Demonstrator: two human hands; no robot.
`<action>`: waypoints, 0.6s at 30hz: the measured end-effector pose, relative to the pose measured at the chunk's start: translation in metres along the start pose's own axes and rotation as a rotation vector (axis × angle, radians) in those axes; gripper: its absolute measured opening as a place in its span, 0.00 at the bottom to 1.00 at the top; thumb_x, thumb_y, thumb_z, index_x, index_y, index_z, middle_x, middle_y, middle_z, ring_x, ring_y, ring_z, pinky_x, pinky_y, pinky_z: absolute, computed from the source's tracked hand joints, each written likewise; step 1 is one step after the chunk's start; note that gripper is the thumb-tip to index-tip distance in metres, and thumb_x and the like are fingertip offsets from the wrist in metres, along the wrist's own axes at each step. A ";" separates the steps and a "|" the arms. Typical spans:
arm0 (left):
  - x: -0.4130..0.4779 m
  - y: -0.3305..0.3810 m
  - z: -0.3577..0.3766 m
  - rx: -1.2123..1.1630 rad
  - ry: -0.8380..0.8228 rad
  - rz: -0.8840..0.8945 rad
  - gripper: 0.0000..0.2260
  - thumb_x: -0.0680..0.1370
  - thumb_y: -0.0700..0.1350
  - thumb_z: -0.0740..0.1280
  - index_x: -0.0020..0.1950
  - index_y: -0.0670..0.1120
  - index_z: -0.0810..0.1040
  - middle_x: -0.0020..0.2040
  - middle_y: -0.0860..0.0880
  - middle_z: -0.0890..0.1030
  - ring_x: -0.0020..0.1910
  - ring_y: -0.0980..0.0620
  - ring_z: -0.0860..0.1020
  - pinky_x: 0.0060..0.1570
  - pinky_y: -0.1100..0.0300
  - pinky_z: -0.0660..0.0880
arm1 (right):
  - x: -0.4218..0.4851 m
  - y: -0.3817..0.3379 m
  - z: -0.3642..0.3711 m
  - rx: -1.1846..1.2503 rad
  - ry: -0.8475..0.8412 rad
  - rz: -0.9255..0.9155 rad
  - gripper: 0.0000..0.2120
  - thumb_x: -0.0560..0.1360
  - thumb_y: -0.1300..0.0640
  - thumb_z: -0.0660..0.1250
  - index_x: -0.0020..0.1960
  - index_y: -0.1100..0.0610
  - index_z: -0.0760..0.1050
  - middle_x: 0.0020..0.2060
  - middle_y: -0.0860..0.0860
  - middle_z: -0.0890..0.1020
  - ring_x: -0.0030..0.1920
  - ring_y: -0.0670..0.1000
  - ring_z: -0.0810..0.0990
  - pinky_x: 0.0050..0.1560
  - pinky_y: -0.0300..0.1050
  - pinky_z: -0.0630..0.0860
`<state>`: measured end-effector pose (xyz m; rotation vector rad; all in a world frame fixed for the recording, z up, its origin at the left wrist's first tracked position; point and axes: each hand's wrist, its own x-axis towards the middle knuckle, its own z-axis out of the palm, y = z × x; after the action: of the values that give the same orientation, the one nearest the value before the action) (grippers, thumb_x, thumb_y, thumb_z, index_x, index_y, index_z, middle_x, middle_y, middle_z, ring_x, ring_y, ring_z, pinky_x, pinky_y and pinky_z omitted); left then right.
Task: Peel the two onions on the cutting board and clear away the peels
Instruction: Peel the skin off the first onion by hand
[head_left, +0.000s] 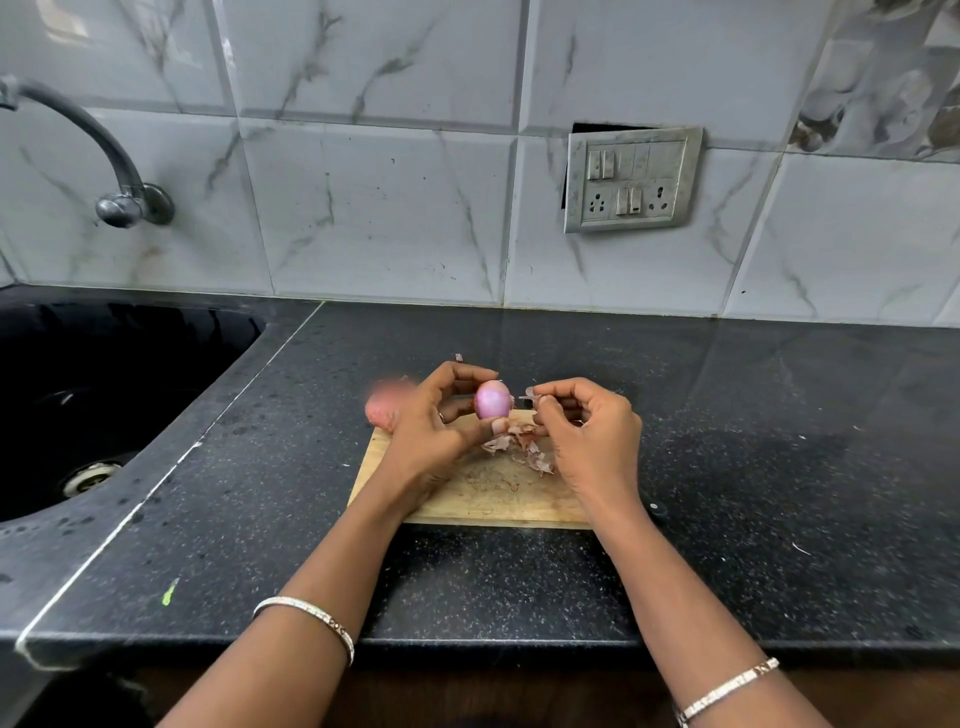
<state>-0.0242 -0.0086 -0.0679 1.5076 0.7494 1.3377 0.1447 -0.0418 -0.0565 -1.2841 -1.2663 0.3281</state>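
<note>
Black sink (104, 389) at the left, round drain (89, 475) in its bottom. On the cutting board (483, 499), a heap of dry peels (519, 441). Just above the board, pink peeled onion (492, 400) held in the curled fingers of the left hand (431, 426). Thin bit of peel (530, 396) pinched by the right hand (587, 431), just beside it. Behind the left hand, blurry, the other onion (382, 410), at the board's far corner.

Left grip (426, 423) curled, right grip (592, 431) in a pinch, forearms forward.
</note>
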 end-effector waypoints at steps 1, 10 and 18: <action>0.000 0.000 0.000 -0.011 -0.002 -0.007 0.23 0.68 0.38 0.79 0.61 0.43 0.78 0.58 0.45 0.84 0.58 0.44 0.83 0.59 0.48 0.81 | -0.001 -0.001 0.000 -0.024 -0.004 -0.016 0.05 0.75 0.60 0.73 0.47 0.52 0.86 0.39 0.43 0.86 0.40 0.41 0.84 0.45 0.40 0.81; 0.001 -0.002 0.001 0.124 -0.015 0.015 0.22 0.69 0.31 0.79 0.59 0.46 0.80 0.57 0.48 0.85 0.57 0.45 0.84 0.57 0.47 0.82 | -0.007 -0.009 0.002 -0.045 -0.098 -0.184 0.06 0.75 0.53 0.76 0.50 0.51 0.87 0.44 0.43 0.86 0.44 0.40 0.84 0.43 0.34 0.78; 0.002 0.001 0.002 0.505 0.032 0.230 0.22 0.67 0.42 0.83 0.58 0.48 0.81 0.54 0.55 0.84 0.54 0.59 0.82 0.58 0.60 0.78 | -0.006 -0.007 0.002 -0.060 -0.108 -0.145 0.07 0.73 0.54 0.77 0.51 0.52 0.87 0.43 0.41 0.87 0.47 0.37 0.84 0.55 0.42 0.81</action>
<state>-0.0220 -0.0081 -0.0658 2.0223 1.0110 1.4083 0.1375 -0.0479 -0.0548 -1.2305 -1.4621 0.2597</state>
